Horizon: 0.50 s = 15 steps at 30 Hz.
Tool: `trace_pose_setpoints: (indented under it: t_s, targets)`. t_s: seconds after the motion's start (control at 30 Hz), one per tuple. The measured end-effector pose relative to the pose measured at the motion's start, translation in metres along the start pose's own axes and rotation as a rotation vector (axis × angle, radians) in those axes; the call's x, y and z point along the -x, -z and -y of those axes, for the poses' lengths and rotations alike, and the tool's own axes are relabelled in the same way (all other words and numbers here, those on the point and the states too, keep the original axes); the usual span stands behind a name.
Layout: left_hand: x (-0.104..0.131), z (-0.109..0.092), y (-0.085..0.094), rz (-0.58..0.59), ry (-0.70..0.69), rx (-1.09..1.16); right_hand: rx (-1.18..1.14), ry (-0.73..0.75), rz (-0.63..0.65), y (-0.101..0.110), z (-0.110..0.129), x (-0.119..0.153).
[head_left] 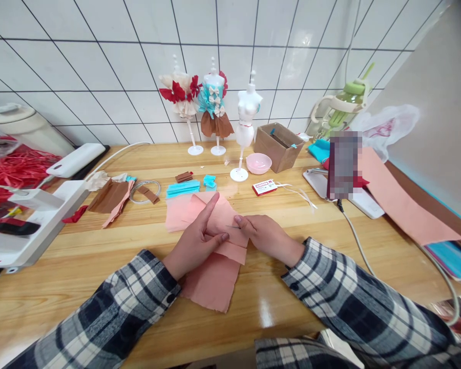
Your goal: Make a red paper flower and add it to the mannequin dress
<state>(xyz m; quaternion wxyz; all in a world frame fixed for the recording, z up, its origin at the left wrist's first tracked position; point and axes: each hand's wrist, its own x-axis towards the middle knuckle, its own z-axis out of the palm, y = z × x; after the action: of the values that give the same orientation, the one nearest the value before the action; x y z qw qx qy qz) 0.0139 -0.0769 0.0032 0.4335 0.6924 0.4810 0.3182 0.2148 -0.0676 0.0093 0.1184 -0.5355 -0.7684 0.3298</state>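
My left hand (195,241) grips a folded piece of pink cloth (215,282), its thumb on top and its index finger stretched out; the other fingers are hidden. My right hand (267,233) pinches a thin needle (233,226) between thumb and fingertips. The needle points left, lying over the cloth. I cannot tell whether it has gone through the fabric. Below my hands, the cloth hangs down toward the table's front with a slightly ragged lower edge. Behind it are folded turquoise strips (183,188).
Three small white dress forms stand at the back, one bare (246,118). A pink bowl (258,163) and cardboard box (278,146) are beside it. A power strip (42,220) lies left. A phone (343,164) stands right, its cable (355,236) crossing the table.
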Motion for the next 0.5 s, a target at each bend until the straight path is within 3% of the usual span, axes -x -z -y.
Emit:
trace_pose_setpoints:
  t_s: [0.23,0.5]
  targets:
    - [0.0009,-0.0044,-0.0011,0.027,0.080,-0.024,-0.025,-0.007,-0.007,0.0018,0.0020,0.0007]
    - [-0.0006,0.0010,-0.0008,0.011,-0.034,-0.102,-0.012,0.014,0.002,-0.0009,0.0012,0.0011]
